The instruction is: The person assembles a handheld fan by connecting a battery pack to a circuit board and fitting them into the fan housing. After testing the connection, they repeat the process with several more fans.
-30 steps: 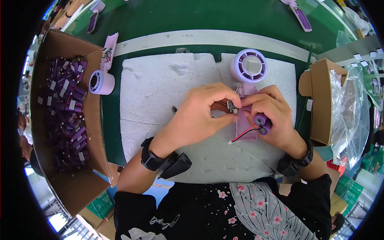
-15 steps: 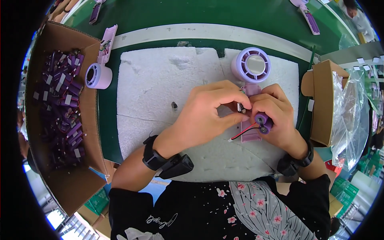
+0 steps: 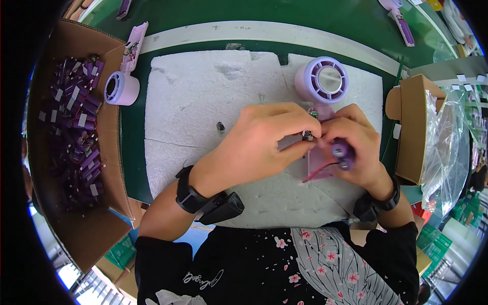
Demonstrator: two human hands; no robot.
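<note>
A lilac handheld fan (image 3: 306, 87) lies on the white foam board, its open pink handle (image 3: 319, 165) extending toward me beneath my hands. Thumb and forefinger of my left hand (image 3: 264, 145) are closed on a small dark circuit board (image 3: 307, 135) over the handle. My right hand (image 3: 362, 147) curls round a purple battery pack (image 3: 339, 152), blurred by motion, with red and black wires trailing from it. Its fingertips meet those of my left hand beside the circuit board; what they pinch there is hidden.
At left stands a cardboard box (image 3: 114, 168) of purple battery packs; a second open fan (image 3: 122, 91) sits by its edge. A smaller carton (image 3: 413, 127) with clear plastic is at right. Foam board (image 3: 188, 101) covers the green bench; more fan parts (image 3: 401, 28) lie beyond the white strip.
The battery pack has shifted slightly right and its wires have swung. Both hands stay close together over the handle. The whole view has shifted slightly.
</note>
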